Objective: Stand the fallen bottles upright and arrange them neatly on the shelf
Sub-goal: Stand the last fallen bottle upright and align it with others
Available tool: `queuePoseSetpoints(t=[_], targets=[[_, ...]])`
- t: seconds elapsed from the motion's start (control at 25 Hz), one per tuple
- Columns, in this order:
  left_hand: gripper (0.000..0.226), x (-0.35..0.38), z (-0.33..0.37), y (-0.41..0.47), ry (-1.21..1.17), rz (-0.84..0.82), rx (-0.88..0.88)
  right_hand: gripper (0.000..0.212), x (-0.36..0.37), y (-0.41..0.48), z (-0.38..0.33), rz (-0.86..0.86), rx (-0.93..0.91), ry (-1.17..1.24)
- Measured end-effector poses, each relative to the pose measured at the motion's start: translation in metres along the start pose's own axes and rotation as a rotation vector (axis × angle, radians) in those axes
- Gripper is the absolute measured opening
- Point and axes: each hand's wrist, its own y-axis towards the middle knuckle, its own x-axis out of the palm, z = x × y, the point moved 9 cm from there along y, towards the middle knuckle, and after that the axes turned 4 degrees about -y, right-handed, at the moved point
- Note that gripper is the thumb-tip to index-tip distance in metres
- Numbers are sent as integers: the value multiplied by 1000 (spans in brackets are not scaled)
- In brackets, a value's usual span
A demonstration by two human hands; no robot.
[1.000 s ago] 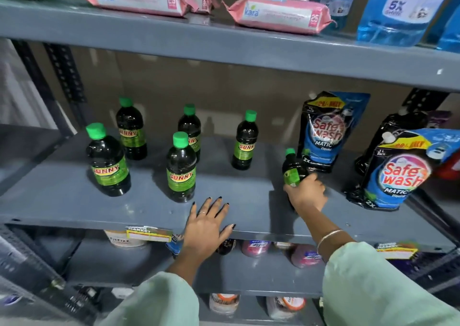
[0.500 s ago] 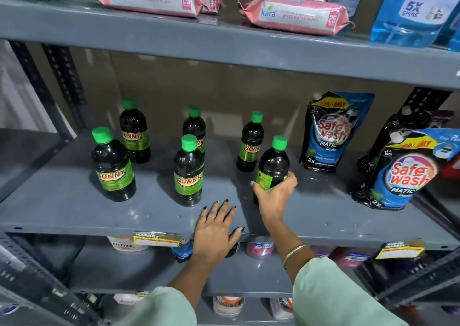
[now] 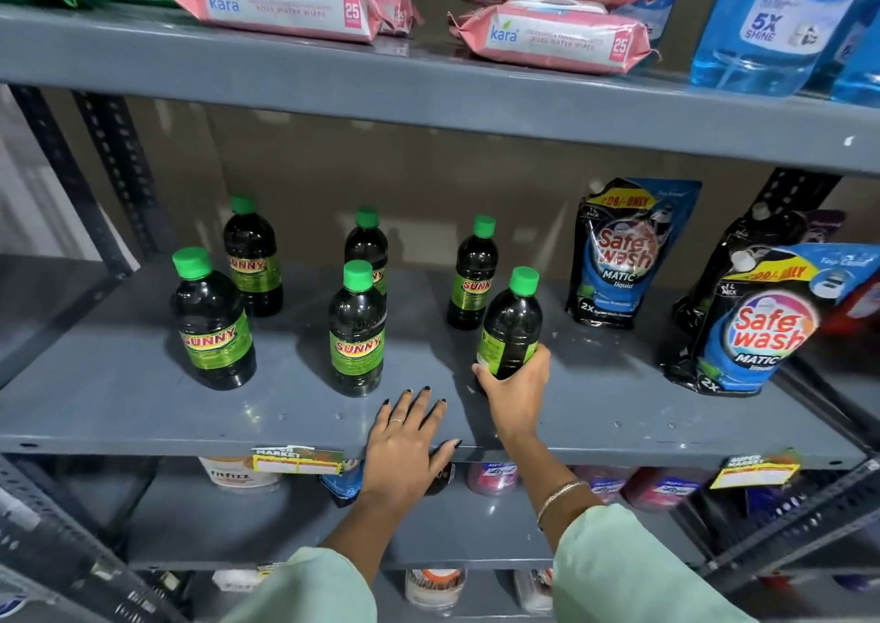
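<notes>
Behind right hand (image 3: pixel 516 391), bottle (image 3: pixel 512 327) base hidden

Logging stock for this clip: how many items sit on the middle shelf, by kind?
Green-capped dark bottles: 6, one tilted in the right hand, five standing free
Blue Safewash pouches: 2
Dark pouch behind the right one: 1; anything further right is cut off
Total: 9

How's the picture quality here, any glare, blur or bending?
Head view: sharp overall; the wide lens bows the upper shelf edge; soft glare streaks on the held bottle in the right hand; faint shadows behind the bottles; lower shelves dim.
</notes>
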Motion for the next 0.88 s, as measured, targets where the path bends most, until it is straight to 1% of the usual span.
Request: queuePoseSetpoints(t=[0.08,0.16,0.24,0.32,0.4,0.56,0.68,0.76,0.88], targets=[[58,0,0,0,1,4,-1,64,0,-3,0,3,-11,-10],[58,-1,1,0,1,3,2,59,3,-9,2,-13,10,32],[55,-5,3,1,25,5,-1,57,1,-10,4,5,29,19],[52,-9,4,-1,59,35,1,63,-1,-7,2,35,13,-39],[51,-11,5,-3,56,60,12,67,1,-6,0,27,3,-40],[51,-14,6,-2,71,87,26,60,5,-7,-2,0,9,-21],[51,-12,4,-1,51,65,9,72,5,-4,-8,28,-12,-60],[53,-7,3,1,16,51,10,69,7,-4,-10,16,-27,-24],[54,-4,1,1,9,55,14,64,12,-7,-7,-39,15,55]])
